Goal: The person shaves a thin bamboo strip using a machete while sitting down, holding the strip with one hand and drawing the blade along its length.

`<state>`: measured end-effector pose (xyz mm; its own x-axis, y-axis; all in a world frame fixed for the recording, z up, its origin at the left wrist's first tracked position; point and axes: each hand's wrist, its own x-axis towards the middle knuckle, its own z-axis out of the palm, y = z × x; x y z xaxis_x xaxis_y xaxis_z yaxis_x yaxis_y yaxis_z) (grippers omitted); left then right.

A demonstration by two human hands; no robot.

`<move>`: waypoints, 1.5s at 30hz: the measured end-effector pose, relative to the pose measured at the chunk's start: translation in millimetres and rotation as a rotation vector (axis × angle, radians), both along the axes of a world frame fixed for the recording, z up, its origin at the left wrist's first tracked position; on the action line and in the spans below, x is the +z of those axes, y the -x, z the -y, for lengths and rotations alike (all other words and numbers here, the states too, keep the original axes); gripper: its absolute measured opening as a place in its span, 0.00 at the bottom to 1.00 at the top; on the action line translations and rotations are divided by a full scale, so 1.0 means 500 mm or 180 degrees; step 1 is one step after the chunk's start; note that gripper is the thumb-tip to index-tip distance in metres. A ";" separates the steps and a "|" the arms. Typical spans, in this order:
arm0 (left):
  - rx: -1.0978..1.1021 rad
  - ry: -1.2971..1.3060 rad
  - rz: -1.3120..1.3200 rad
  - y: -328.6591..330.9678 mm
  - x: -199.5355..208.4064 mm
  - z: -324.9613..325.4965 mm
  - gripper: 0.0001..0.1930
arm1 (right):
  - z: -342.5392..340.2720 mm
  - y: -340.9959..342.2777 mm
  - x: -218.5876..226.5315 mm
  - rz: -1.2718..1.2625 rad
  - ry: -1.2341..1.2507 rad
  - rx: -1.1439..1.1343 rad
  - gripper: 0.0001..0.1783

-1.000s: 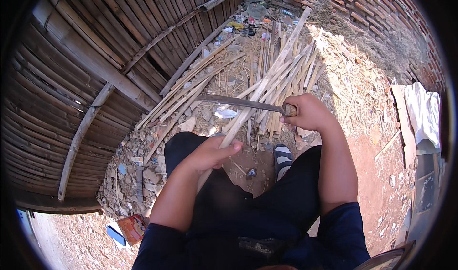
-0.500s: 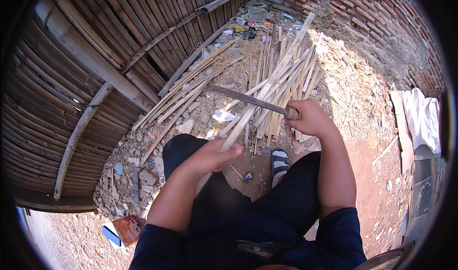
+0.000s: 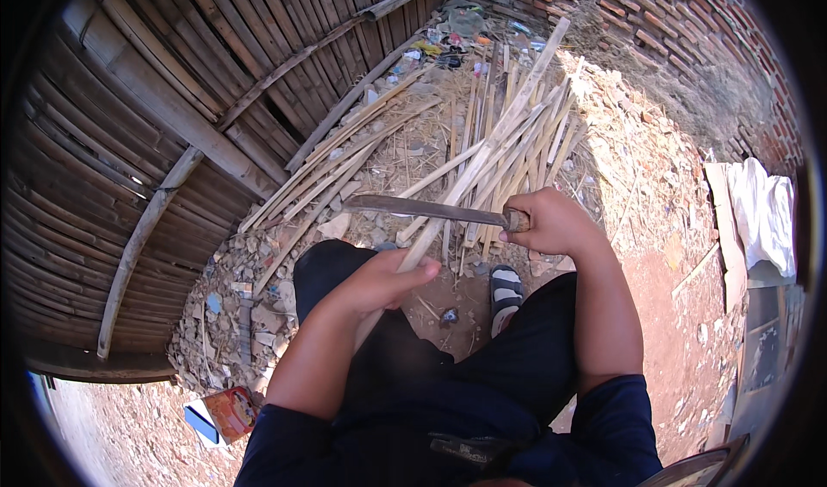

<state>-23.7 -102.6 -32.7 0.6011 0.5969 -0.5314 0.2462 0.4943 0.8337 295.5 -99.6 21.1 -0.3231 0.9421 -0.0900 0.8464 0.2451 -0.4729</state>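
While the left hand [image 3: 381, 280] is closed round the stick [image 3: 476, 161] and the right hand [image 3: 549, 220] clasps the knife [image 3: 413, 205], I'd guide strokes farther out, clear of the left thumb [image 3: 425, 270].

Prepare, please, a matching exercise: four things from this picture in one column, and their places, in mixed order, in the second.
Things:
1. long knife
2. pale wooden strip
3. white cloth
4. blue flat object

Places:
A. at the far right
B. in the right fingers
C. at the lower left
D. in the left fingers

Pairs: 1-B, 2-D, 3-A, 4-C
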 end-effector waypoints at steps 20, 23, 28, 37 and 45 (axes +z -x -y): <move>0.0028 -0.0074 0.0035 -0.008 0.000 -0.001 0.26 | -0.027 -0.065 -0.006 0.0295 -0.0202 -0.0895 0.20; 0.0043 -0.0040 -0.0012 -0.006 0.008 0.003 0.26 | -0.018 -0.045 -0.022 0.0229 -0.0272 -0.0635 0.20; 0.0057 -0.0065 -0.0062 -0.008 0.002 0.002 0.26 | -0.006 -0.041 -0.027 0.0248 -0.0184 -0.0012 0.20; 0.0067 -0.0031 -0.0052 -0.013 0.009 0.001 0.26 | -0.011 -0.053 -0.030 0.0252 -0.0384 -0.0268 0.21; 0.0091 -0.0038 -0.0009 -0.014 0.006 0.003 0.27 | -0.009 -0.056 -0.014 0.0245 -0.0203 -0.0264 0.19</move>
<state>-16.9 -104.2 -29.9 0.5823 0.6201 -0.5258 0.2344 0.4912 0.8389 323.5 -94.9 13.9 -0.2382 0.9699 -0.0505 0.8982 0.2002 -0.3913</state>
